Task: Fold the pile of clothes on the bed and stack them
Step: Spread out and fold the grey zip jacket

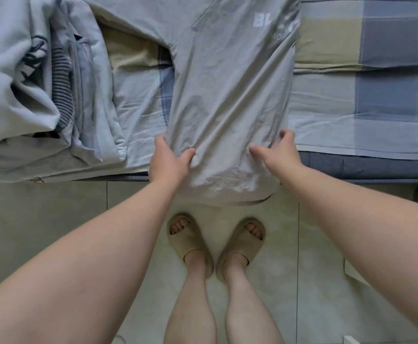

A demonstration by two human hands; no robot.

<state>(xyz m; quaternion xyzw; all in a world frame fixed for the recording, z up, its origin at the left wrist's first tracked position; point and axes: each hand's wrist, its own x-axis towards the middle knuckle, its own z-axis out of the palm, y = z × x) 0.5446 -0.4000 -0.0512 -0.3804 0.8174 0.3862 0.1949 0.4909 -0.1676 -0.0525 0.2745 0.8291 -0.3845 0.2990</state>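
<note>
A grey T-shirt (pixel 227 90) with white lettering near its far right lies spread on the bed, its hem hanging over the near edge. My left hand (pixel 169 160) grips the shirt's left side near the hem, thumb on top of the cloth. My right hand (pixel 281 148) pinches the shirt's right side at the same height, fingers curled into the fabric. A pile of clothes (pixel 41 78), pale blue and grey with a dark striped piece, lies at the left of the bed.
The bed (pixel 376 83) carries a checked sheet in blue, grey and beige; its dark edge runs across the middle. Below is a pale tiled floor (pixel 54 214), where my feet in beige slides (pixel 190 242) stand close to the bed.
</note>
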